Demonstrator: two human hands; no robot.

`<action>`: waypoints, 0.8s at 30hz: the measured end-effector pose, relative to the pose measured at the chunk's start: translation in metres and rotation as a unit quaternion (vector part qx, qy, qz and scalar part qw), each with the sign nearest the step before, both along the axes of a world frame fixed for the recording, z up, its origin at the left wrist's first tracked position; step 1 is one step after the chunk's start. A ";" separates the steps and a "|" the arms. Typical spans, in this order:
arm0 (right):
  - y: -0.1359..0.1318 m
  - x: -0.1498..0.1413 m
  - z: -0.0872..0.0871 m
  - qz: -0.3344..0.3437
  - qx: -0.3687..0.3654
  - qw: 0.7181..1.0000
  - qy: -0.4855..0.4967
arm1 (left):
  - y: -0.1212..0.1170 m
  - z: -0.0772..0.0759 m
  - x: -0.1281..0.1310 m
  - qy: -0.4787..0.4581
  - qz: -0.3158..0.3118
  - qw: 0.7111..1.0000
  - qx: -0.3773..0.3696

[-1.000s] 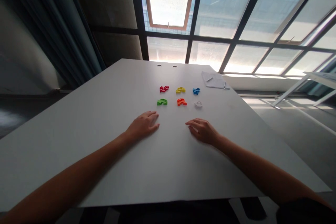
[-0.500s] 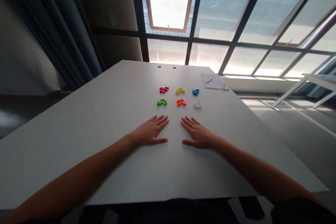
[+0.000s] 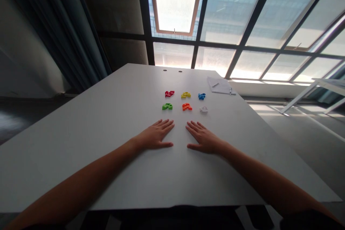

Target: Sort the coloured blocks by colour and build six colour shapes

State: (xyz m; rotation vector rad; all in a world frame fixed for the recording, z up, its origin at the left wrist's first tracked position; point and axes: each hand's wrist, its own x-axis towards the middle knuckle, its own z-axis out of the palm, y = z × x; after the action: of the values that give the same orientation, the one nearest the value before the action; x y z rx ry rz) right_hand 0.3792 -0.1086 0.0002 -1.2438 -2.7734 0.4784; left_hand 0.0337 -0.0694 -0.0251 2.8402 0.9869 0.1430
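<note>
My left hand [image 3: 154,135] lies flat on the white table [image 3: 115,179], fingers stretched out and thumb apart. My right hand [image 3: 205,138] mirrors it, palm down with spread fingers. Neither holds anything. Beyond the fingertips, small blocky plastic pieces form two rows. Green pieces [image 3: 167,106], orange pieces [image 3: 187,107] and white pieces [image 3: 203,109] make up the nearer row. Behind them sit red pieces [image 3: 169,93], yellow pieces [image 3: 185,95] and blue pieces [image 3: 202,96]. The green ones are nearest my left hand; the orange ones are nearest my right.
Paper sheets [image 3: 219,84] with pens on them lie near the table's right edge. Two round holes pierce the far end. Large windows [image 3: 175,7] rise behind, a dark curtain [image 3: 56,21] hangs at left, and a white table frame [image 3: 302,97] stands at right.
The whole view has shifted very slightly, with the scene sitting a little lower and to the right. Both hands and the coloured pieces stay in place on the table.
</note>
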 end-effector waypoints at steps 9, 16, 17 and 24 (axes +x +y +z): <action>0.000 0.001 -0.004 0.000 0.011 1.000 0.018 | 0.000 0.000 -0.001 -0.009 0.002 1.000 -0.004; 0.000 0.000 -0.002 0.000 0.004 1.000 0.012 | 0.000 0.002 0.000 0.003 0.006 1.000 -0.014; 0.000 -0.001 -0.001 -0.002 0.002 1.000 0.010 | 0.000 0.002 0.000 0.003 0.006 1.000 -0.014; 0.000 -0.001 0.002 -0.007 -0.004 1.000 0.009 | 0.000 0.004 0.001 0.005 0.007 1.000 -0.014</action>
State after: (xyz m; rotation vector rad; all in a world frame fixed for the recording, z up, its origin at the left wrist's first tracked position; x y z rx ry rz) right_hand 0.3786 -0.1086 0.0018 -1.2522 -2.7497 0.4965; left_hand 0.0344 -0.0695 -0.0214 2.8117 1.0015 0.1149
